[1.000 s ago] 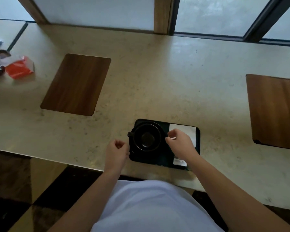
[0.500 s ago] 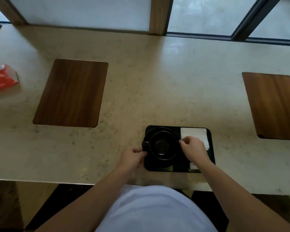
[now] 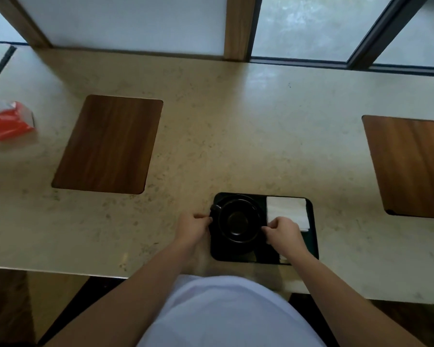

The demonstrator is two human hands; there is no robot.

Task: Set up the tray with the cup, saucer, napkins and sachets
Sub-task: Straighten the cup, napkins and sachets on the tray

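1. Two hands are at work on the black tray (image 3: 313, 236), which lies on the pale stone counter (image 3: 236, 126) close to its near edge, right in front of me.
2. My left hand (image 3: 192, 227) sits at the tray's left edge, fingers curled, its fingertips touching the small handle of the black cup (image 3: 238, 221). I cannot tell whether they actually pinch the handle or only rest against it.
3. My right hand (image 3: 283, 234) is on the other side of the cup, fingers bent, thumb and forefinger pressed against the right rim of the cup or saucer; the dark-on-dark makes it hard to tell which.
4. The cup stands upright on the black saucer (image 3: 236, 200) in the left half of the tray, its handle pointing left.
5. A white napkin (image 3: 286, 211) lies flat in the far right part of the tray, just beside the saucer; my right hand covers its near corner.
6. A small pale scrap shows under my right wrist at the tray's near edge; it may be a sachet, too hidden to say.
7. Two wooden placemats (image 3: 108, 144) lie well apart on the counter, one to the far left, one (image 3: 411, 166) to the far right.
8. A red and white packet (image 3: 8, 121) sits at the counter's left end.
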